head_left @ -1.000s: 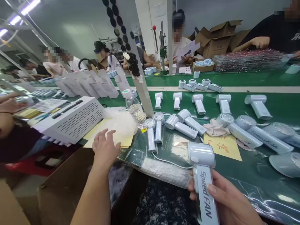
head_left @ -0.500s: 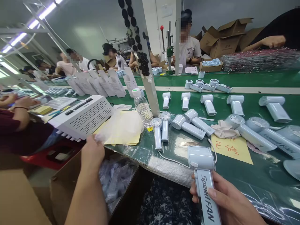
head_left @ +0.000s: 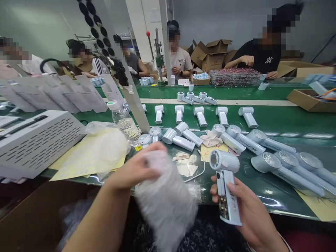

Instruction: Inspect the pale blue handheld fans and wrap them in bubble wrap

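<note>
My left hand (head_left: 139,166) is closed on the top of a translucent white plastic bag (head_left: 168,206), which hangs down in front of the table edge, its lower part blurred. In my right hand (head_left: 252,208) is a light blue handheld fan (head_left: 226,161), held upright by its handle. The fan's round head faces left, and an opening in the handle's side shows inner parts, too small to make out. Beyond the fan lies a crumpled cloth (head_left: 211,139) on a yellow sheet. More handheld fans (head_left: 246,141) lie in a row to the right.
A water bottle (head_left: 126,124) stands by a metal post (head_left: 135,108). Plastic bags (head_left: 105,147) lie on yellow paper at the left, beside a white slotted box (head_left: 49,140). Several fans line the green belt (head_left: 273,117). Co-workers sit across it. An open carton (head_left: 31,210) is below left.
My left hand has swung right from the pile of bags, bringing one bag in front of me. My right hand has turned the fan, so its handle opening shows. The view has shifted right.
</note>
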Demonstrator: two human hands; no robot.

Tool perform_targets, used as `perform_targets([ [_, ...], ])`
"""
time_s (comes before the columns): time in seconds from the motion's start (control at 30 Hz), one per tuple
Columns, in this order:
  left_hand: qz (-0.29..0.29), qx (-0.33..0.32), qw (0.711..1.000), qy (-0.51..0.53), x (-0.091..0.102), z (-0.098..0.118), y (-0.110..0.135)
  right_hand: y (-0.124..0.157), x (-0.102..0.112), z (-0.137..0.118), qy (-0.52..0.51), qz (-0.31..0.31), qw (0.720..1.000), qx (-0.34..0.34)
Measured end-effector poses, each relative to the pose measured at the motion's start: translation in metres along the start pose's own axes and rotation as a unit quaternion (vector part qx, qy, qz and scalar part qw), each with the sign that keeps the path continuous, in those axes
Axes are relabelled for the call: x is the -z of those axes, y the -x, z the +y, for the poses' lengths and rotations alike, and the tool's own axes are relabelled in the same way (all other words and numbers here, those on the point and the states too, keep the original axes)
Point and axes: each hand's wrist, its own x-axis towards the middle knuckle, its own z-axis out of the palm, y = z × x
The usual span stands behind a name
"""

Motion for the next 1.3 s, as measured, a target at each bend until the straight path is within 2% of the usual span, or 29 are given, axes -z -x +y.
perform_targets([
  [0.03, -0.043, 0.014, 0.997, -0.062, -0.011, 0.004, -0.018, 0.001, 0.007, -0.002, -0.005, 0.017, 1.000, -0.003],
  [0.07, -0.042, 0.034, 0.986, -0.158, -0.022, 0.006, -0.034, 0.002, 0.013, -0.004, -0.009, 0.032, 0.999, -0.004],
  [0.13, -0.004, 0.043, 0.966, -0.253, -0.042, 0.005, -0.056, 0.003, 0.022, -0.006, -0.015, 0.062, 0.998, 0.001],
  [0.17, 0.035, 0.032, 0.956, -0.289, -0.051, 0.003, -0.062, 0.004, 0.025, -0.006, -0.020, 0.078, 0.997, 0.009],
  [0.23, 0.119, -0.055, 0.922, -0.365, -0.066, -0.004, -0.060, 0.005, 0.028, -0.004, -0.028, 0.099, 0.994, 0.026],
  [0.3, 0.187, -0.190, 0.860, -0.435, -0.081, -0.009, -0.045, 0.004, 0.027, -0.002, -0.029, 0.096, 0.995, 0.018],
  [0.33, 0.196, -0.256, 0.835, -0.446, -0.088, -0.009, -0.036, 0.003, 0.025, -0.001, -0.027, 0.093, 0.995, 0.010],
  [0.37, 0.180, -0.304, 0.828, -0.436, -0.095, -0.008, -0.026, 0.001, 0.023, 0.000, -0.023, 0.091, 0.996, 0.000],
  [0.4, 0.134, -0.324, 0.840, -0.414, -0.102, -0.006, -0.017, -0.001, 0.021, 0.001, -0.020, 0.090, 0.996, -0.005],
  [0.43, 0.068, -0.317, 0.860, -0.393, -0.109, -0.003, -0.010, -0.003, 0.020, 0.002, -0.020, 0.090, 0.996, -0.006],
  [0.5, -0.065, -0.246, 0.892, -0.373, -0.119, 0.007, -0.002, -0.007, 0.017, 0.003, -0.021, 0.079, 0.997, -0.006],
  [0.57, -0.135, -0.139, 0.903, -0.383, -0.126, 0.017, -0.004, -0.011, 0.017, 0.003, -0.020, 0.043, 0.999, -0.017],
  [0.63, -0.146, -0.068, 0.900, -0.405, -0.129, 0.025, -0.011, -0.013, 0.019, 0.004, -0.009, 0.010, 1.000, -0.023],
  [0.7, -0.151, -0.042, 0.888, -0.433, -0.130, 0.029, -0.017, -0.012, 0.021, 0.005, 0.004, 0.010, 1.000, -0.016],
  [0.87, -0.180, -0.083, 0.870, -0.452, -0.123, 0.025, -0.015, -0.007, 0.025, 0.006, 0.015, 0.061, 0.998, -0.001],
  [1.0, -0.238, -0.103, 0.870, -0.419, -0.110, 0.025, -0.003, -0.006, 0.029, 0.005, 0.008, 0.080, 0.997, 0.004],
  [1.13, -0.267, -0.063, 0.881, -0.385, -0.104, 0.032, 0.005, -0.007, 0.033, 0.006, -0.002, 0.081, 0.997, -0.004],
  [1.3, -0.240, -0.019, 0.867, -0.437, -0.119, 0.029, 0.008, -0.009, 0.033, 0.006, 0.015, 0.072, 0.997, -0.001],
])
